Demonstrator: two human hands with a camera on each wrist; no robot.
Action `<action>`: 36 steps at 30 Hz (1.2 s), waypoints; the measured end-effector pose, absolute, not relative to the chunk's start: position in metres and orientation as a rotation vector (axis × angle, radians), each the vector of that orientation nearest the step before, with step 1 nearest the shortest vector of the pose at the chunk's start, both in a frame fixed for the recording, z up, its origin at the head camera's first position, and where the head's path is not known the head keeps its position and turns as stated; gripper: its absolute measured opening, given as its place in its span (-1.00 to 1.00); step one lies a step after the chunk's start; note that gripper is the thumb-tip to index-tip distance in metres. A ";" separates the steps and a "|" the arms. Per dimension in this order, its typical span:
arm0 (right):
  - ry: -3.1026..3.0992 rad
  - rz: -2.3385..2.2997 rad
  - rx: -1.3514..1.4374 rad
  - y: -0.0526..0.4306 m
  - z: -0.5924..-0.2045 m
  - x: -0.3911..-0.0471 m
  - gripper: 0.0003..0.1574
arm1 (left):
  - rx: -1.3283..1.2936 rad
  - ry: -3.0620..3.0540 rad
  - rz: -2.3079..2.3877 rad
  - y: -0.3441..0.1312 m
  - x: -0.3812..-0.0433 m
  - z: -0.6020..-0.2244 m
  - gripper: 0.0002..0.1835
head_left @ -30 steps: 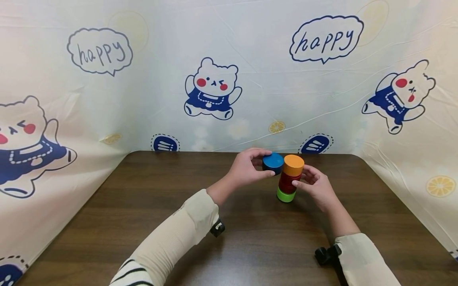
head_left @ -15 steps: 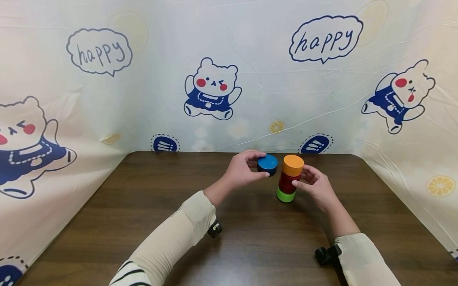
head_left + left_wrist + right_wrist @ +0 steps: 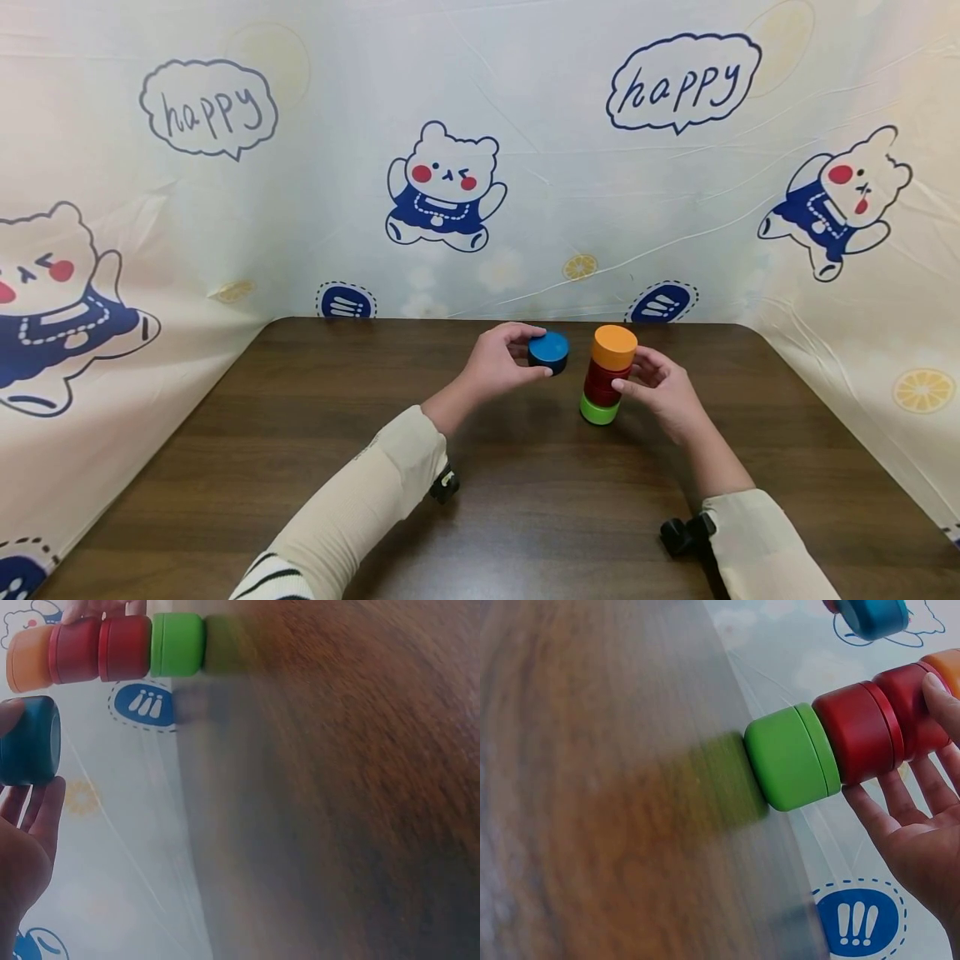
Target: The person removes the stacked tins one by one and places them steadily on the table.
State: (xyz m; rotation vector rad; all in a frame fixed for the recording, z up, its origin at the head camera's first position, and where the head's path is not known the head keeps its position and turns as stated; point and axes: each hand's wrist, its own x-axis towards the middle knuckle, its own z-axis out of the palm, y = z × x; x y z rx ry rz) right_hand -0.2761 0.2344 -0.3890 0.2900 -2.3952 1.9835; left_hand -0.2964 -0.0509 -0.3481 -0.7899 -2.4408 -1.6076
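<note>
In the head view a stack of small round lidded tins stands upright on the table. The green tin [image 3: 599,410] is lowest, two dark red tins [image 3: 602,385] sit above it, and an orange tin [image 3: 615,346] tops them. My right hand [image 3: 670,395] holds the stack from the right, its thumb on the upper red tin [image 3: 906,697]. Left of the stack, apart from it and raised off the table, a blue tin [image 3: 548,353] is gripped between thumb and fingers of my left hand [image 3: 497,363]. The left wrist view shows this blue tin [image 3: 31,742] below the orange one.
A brown wooden table [image 3: 300,467] spreads around both arms. Behind it and at its sides hangs a pale cloth [image 3: 555,167] printed with cartoon bears. The table's far edge runs just behind the hands.
My left hand has carried the blue tin to the left and slightly down, from beside the orange tin to a gap away. The stack and my right hand keep their place.
</note>
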 end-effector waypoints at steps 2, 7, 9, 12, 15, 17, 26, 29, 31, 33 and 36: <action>-2.395 1.982 0.291 0.235 -0.390 -0.276 -0.20 | -0.773 -2.448 -1.613 -0.052 -0.297 -0.350 -0.48; -2.396 1.982 0.295 0.235 -0.389 -0.276 -0.21 | -0.732 -2.482 -1.598 -0.055 -0.299 -0.354 -0.48; -2.395 1.983 0.294 0.235 -0.389 -0.276 -0.21 | -0.722 -2.493 -1.596 -0.057 -0.300 -0.356 -0.48; -2.394 1.981 0.293 0.234 -0.389 -0.276 -0.21 | -0.714 -2.507 -1.598 -0.059 -0.302 -0.360 -0.47; -2.396 1.979 0.289 0.234 -0.389 -0.276 -0.20 | -0.700 -2.527 -1.599 -0.062 -0.305 -0.364 -0.47; -2.396 1.979 0.288 0.234 -0.389 -0.276 -0.19 | -0.686 -2.544 -1.600 -0.064 -0.307 -0.366 -0.47; -2.405 1.973 0.283 0.235 -0.389 -0.276 -0.19 | -0.644 -2.626 -1.568 -0.070 -0.316 -0.371 -0.45; -2.405 1.972 0.282 0.234 -0.389 -0.276 -0.19 | -0.636 -2.657 -1.549 -0.072 -0.320 -0.374 -0.45; -2.404 1.972 0.280 0.234 -0.389 -0.276 -0.19 | -0.626 -2.677 -1.540 -0.072 -0.323 -0.376 -0.44; -2.406 1.969 0.279 0.234 -0.388 -0.276 -0.18 | -0.615 -2.697 -1.530 -0.073 -0.325 -0.377 -0.43; -2.407 1.967 0.279 0.234 -0.388 -0.276 -0.18 | -0.602 -2.719 -1.523 -0.075 -0.328 -0.380 -0.42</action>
